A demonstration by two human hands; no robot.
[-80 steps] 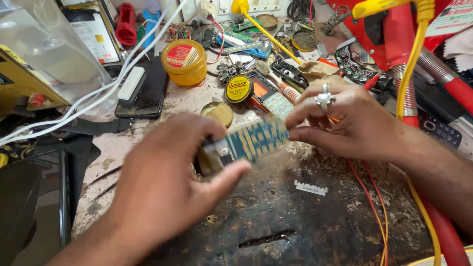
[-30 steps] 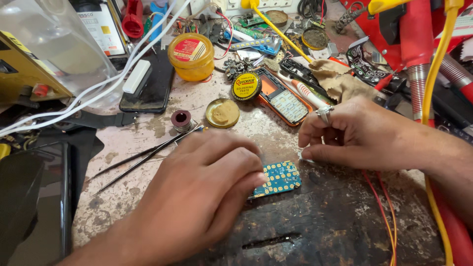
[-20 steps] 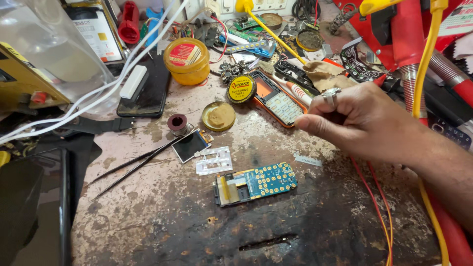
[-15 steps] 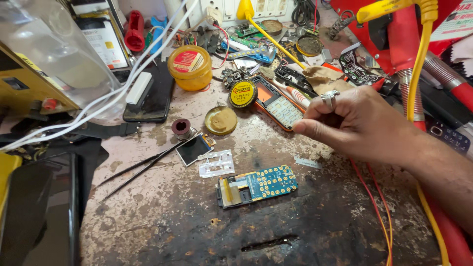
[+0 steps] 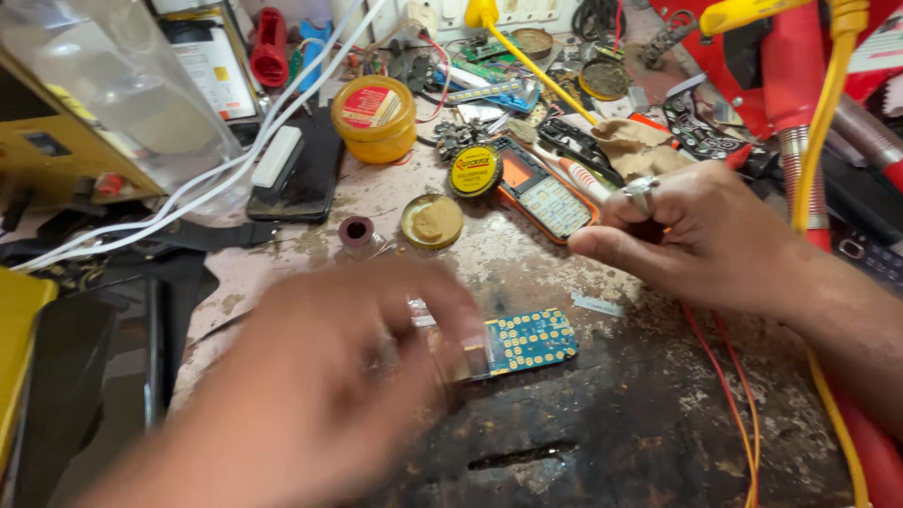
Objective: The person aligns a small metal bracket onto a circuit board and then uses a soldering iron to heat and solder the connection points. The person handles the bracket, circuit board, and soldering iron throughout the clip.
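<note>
A small blue circuit board [image 5: 531,341] with rows of gold keypad contacts lies flat on the stained, scorched workbench [image 5: 602,433]. My left hand [image 5: 329,395] is blurred with motion and covers the board's left end, fingertips at or on it. I cannot tell whether it grips the board. My right hand [image 5: 705,240], with a ring on one finger, hovers to the right of and beyond the board with thumb and fingers pinched together. Nothing can be made out between them.
Beyond the board lie an orange phone body [image 5: 541,193], an open round tin [image 5: 432,221], a yellow-lidded tin [image 5: 475,171], a yellow jar [image 5: 376,118] and a black phone [image 5: 306,174]. White cables [image 5: 188,198] cross at left. Thin red wires [image 5: 724,376] and a yellow cable [image 5: 823,103] run at right.
My left hand had left the view after setting the board down; now it sweeps back in over the board's left end. My right hand has stayed roughly in place.
</note>
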